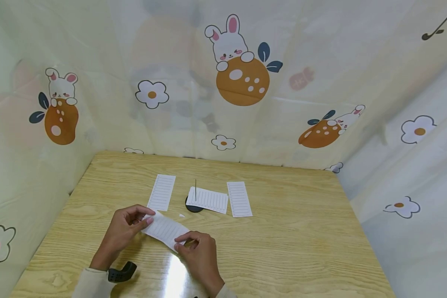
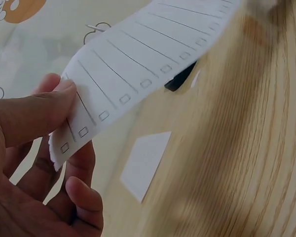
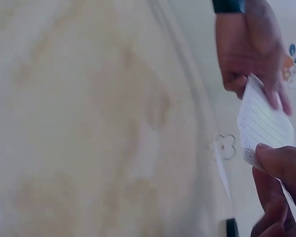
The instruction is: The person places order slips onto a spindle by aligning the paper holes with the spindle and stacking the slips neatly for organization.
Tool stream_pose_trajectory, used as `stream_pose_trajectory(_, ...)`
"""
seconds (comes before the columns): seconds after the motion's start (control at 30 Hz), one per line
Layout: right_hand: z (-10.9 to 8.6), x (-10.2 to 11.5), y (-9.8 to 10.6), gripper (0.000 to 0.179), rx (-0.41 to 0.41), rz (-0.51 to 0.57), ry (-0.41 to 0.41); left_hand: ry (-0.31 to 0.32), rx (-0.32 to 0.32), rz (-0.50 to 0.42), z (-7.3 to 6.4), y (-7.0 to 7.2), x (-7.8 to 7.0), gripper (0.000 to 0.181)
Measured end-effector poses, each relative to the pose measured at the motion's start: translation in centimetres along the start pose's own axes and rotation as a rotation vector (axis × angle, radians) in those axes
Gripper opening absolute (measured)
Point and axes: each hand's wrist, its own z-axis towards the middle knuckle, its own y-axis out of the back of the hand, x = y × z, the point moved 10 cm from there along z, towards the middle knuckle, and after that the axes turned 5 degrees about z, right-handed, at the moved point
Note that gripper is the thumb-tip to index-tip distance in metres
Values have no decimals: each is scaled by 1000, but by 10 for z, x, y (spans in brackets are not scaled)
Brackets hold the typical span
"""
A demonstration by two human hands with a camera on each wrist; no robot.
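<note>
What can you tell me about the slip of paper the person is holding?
The slip of paper is white, narrow and looks thin. Parallel dark lines cross it, a row of small boxes runs along one long edge, and one short end is ragged. It is slightly curved, raised above the wooden table. The left hand pinches its ragged end, the right hand the opposite end.

A rabbit-print curtain borders the wooden table on three sides.
</note>
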Motion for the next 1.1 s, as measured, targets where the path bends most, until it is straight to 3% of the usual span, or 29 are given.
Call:
stream_pose_trajectory(0.23,8,8,26,15,-80,100,18,-10,-37,-3,0,-2,-4,19)
stream_pose_trajectory(0.4,11,13,38,14,-95,160,18,29,-63,4,0,-5,-4,19)
stream_pose_trajectory(0.7,16,18,50,14,-92,169,19,33,-103,27,5,-8,-14,17)
stream_pose_trajectory(1.1,21,29,67,10,-122,215,69,-12,-103,64,13,-12,-33,17)
